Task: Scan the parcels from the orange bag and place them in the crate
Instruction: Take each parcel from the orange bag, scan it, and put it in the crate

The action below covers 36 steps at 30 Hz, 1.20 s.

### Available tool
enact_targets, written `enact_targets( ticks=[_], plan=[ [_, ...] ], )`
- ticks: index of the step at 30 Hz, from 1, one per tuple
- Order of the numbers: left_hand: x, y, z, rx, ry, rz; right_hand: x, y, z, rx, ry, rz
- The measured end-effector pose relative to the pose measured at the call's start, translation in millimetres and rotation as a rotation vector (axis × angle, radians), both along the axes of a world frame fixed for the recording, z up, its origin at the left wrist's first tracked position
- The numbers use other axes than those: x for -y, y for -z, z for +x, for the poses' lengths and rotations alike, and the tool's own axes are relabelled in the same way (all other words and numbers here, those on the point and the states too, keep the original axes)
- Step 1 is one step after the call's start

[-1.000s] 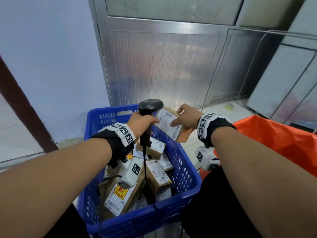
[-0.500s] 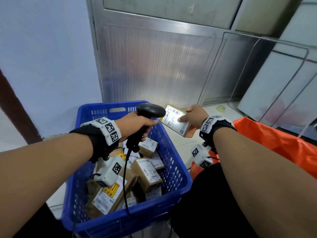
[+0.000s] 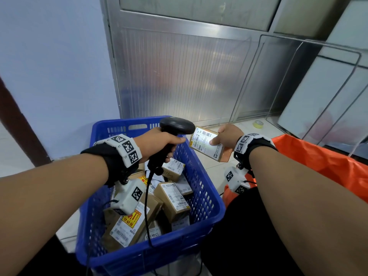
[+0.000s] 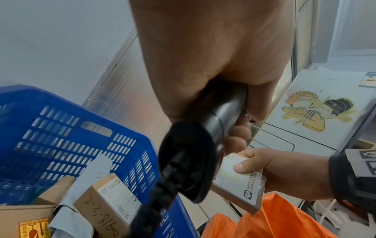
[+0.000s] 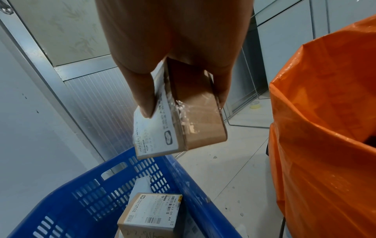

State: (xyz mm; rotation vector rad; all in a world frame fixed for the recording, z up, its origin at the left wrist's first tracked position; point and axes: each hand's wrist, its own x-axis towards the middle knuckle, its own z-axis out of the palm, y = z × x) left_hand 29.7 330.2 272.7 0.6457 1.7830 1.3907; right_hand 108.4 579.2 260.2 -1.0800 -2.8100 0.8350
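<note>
Left hand (image 3: pixel 157 144) grips the scanner (image 3: pixel 171 136) above the blue crate (image 3: pixel 199 196); right hand (image 3: pixel 227 136) pinches a labelled parcel (image 3: pixel 207 144) just beside the scanner head, orange bag (image 3: pixel 318 156) to its right.

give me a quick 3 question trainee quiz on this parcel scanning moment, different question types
1. True or false: the left hand grips the scanner.
2. The parcel held by the right hand is: A) inside the blue crate, B) in the air just outside the crate's right wall, C) lying in the orange bag.
3. Fill in: the held parcel's white ____ faces the scanner.

Key: 1 true; 2 B; 3 label
</note>
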Motion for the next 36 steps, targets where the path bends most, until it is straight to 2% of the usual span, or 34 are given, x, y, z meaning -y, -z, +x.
enact_targets(
  ticks=[21,28,36],
  plan=[
    [10,0,-4,0.023,0.03,-0.023,-3,8,-7,-0.036,0.013,-0.039],
    [10,0,-3,0.015,0.045,-0.033,-5,8,-11,0.028,0.024,0.002],
    [13,0,-4,0.018,0.054,-0.042,-15,11,-8,0.105,0.123,0.04]
  ],
)
